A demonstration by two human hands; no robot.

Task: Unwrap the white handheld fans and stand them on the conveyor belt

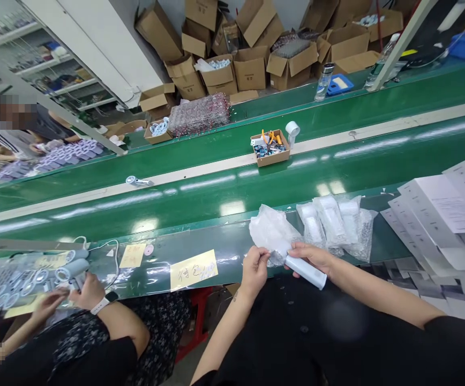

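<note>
Two bare hands, close together over the near edge of the bench, with one pale blue handle (pixel 307 272) and one clear bubble bag (pixel 272 228) between and beyond. Right hand (pixel 315 256): closed around the upper part of the handle, just beside the bag, thumb on top, other fingers partly hidden beneath. Left hand (pixel 253 272): thumb and forefinger brought together at the near left side of the bag, apparently pinched on film; exact hold too small to tell.

Long axis of the handle: slanted, upper end toward the bag and far left, bare lower end toward the wearer's body and right. Upper end hidden at the film; cannot tell how far inside. Bulk of the bag beyond the fingers, spread loosely on the bench, roughly in line with the handle. Nearer to the handle: right hand, already touching. Nearer to the bag's left side: left hand.

Just right of the bag, several wrapped packets (pixel 331 222), side by side and partly overlapping. Farther right, stacked white printed sheets or boxes (pixel 445 212). Left along the bench, a handwritten yellow note (pixel 194 269); farther left, a co-worker's hand (pixel 88 292) at a group of pale blue devices (pixel 35 281).
</note>
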